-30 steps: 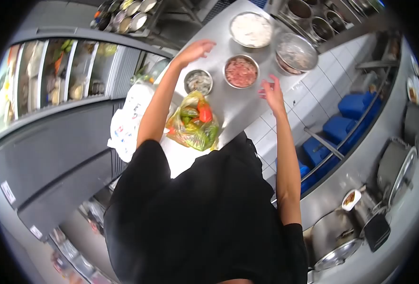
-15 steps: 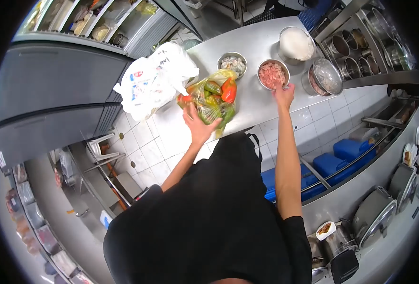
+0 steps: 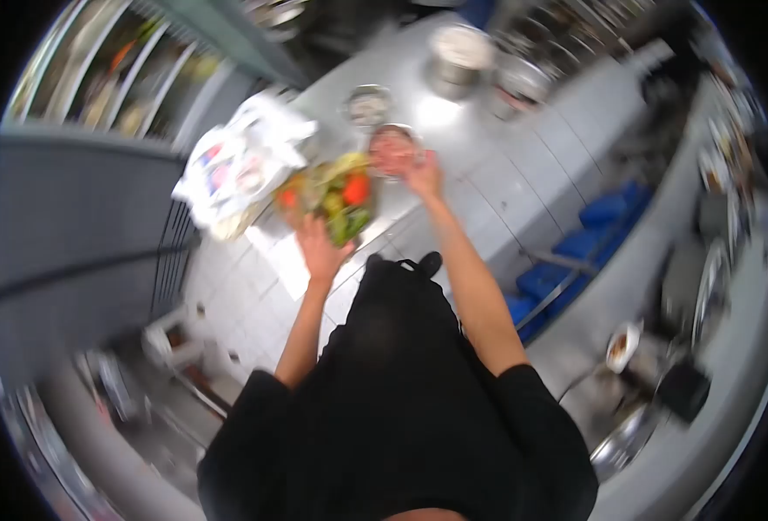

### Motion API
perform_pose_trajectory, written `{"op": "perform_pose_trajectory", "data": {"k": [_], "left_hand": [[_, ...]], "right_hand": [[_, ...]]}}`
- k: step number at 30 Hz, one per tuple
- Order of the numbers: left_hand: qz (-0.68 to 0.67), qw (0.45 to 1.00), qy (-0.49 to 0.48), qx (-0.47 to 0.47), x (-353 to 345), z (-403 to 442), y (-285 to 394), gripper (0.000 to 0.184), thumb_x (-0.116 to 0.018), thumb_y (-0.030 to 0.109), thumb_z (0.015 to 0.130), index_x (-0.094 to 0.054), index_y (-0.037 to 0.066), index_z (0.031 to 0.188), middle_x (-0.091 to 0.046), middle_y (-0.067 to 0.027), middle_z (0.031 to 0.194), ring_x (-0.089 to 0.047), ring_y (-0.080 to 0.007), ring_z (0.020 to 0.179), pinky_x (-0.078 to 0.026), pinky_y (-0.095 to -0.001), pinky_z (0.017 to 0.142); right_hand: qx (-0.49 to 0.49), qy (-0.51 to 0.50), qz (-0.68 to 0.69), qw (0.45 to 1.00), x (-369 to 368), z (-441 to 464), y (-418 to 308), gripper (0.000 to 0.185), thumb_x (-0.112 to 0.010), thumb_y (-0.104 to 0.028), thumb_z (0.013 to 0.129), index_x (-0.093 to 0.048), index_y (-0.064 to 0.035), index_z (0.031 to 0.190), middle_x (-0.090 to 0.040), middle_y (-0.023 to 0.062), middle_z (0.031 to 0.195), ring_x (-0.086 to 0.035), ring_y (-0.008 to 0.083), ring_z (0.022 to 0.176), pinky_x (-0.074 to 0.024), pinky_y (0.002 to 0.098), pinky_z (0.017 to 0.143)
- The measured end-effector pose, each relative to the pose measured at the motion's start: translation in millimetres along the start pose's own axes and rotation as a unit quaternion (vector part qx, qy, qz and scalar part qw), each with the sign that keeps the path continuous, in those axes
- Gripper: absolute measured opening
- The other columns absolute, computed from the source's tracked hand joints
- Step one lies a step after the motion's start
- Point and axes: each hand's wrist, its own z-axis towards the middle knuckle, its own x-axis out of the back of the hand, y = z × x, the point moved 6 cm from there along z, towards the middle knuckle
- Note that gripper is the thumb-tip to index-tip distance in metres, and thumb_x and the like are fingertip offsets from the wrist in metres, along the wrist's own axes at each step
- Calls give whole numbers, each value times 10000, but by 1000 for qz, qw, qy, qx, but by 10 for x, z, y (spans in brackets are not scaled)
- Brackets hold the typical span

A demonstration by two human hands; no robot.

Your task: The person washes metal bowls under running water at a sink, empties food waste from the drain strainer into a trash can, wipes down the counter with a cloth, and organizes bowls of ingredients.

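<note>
Take the bag of peppers (image 3: 332, 184) on the table (image 3: 327, 94) as the clock's centre, twelve pointing away from the person (image 3: 392, 382). The plastic bag (image 3: 243, 165) lies at ten, the fridge (image 3: 80, 200) beyond it. The bowl of meat (image 3: 392, 149) sits just beside at two. The second bowl (image 3: 368, 106) stands near one, the pot (image 3: 458, 65) farther out. Bins (image 3: 603, 209) stand between three and four.

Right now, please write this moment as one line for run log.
left hand: at pepper bag | right hand: at rim of meat bowl | white plastic bag: beside pepper bag | view: blurred, grips unclear
</note>
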Motion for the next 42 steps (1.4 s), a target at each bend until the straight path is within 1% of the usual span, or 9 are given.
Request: {"op": "perform_pose_trajectory", "data": {"k": [4,5,7,15,19,27,31,37,42], "left_hand": [[9,996,-25,-82,34,-151,-179,917,-863,346,596,-429,-44,1304,-427,-263,1319,-356,-438,1265,-255,-532,1106],[60,991,9,-119,-62,-223,-297,908,-844,390,636,-421,-60,1302,-437,-266,1310,-366,-441,1259,-239,-569,1100],[83,964,99,-234,-303,-187,-504,908,-781,602,663,-483,-44,1228,-503,-235,1229,-436,-421,1190,-280,-606,1035],[160,899,98,-396,-230,-149,-557,789,-649,698,760,-559,34,1177,-570,-143,1107,-569,-321,991,-430,-464,749],[151,876,148,-434,-576,139,-574,732,-642,644,798,-585,35,1201,-607,-163,1089,-589,-351,974,-457,-461,748],[-155,826,-88,-535,-132,-1009,247,585,-619,494,875,-598,16,1211,-609,-192,1138,-548,-359,1110,-440,-480,908],[-245,724,-334,-552,308,-2724,909,334,-562,202,957,-590,-16,1208,-566,-179,1216,-542,-291,1090,-438,-375,920],[-301,503,-602,-542,1231,-5394,1327,273,-505,104,967,-556,-19,1204,-580,-110,1214,-550,-199,1082,-444,-327,938],[-210,359,-682,-601,2254,-6979,1254,254,-510,105,971,-571,6,1197,-602,-115,1186,-576,-201,1084,-455,-322,927]], "right_hand": [[205,-15,-151,967,-129,-282,-23,194,-570,-174,834,-661,-78,976,-690,65,951,-623,235,958,-467,381,937],[343,-37,-337,876,-53,-429,-212,204,-549,-171,845,-673,-94,987,-695,82,992,-614,241,1006,-476,388,924],[-32,-2,-140,990,413,-766,-83,252,-605,-258,820,-675,-127,1024,-691,122,1030,-640,311,978,-508,430,851],[-45,253,-39,966,890,-4373,838,287,-514,-305,830,-649,-51,821,-647,184,792,-595,328,712,-472,461,665],[-241,304,215,896,454,-6654,916,338,-517,-341,907,-677,-51,975,-679,51,857,-623,158,744,-508,306,665],[-188,562,379,711,-255,-9973,83,296,-486,-261,996,-635,-31,1108,-679,69,1009,-660,147,938,-533,294,795],[-205,727,243,609,-147,-11849,278,224,-530,-194,958,-651,-35,1060,-703,61,924,-682,151,827,-535,297,717],[-507,744,-196,389,456,-14685,1097,252,-653,-175,789,-664,-1,971,-693,207,882,-692,311,810,-544,405,755],[-489,756,244,359,449,-15843,2668,233,-633,-127,789,-654,6,979,-676,169,888,-679,254,762,-566,370,595]]}}
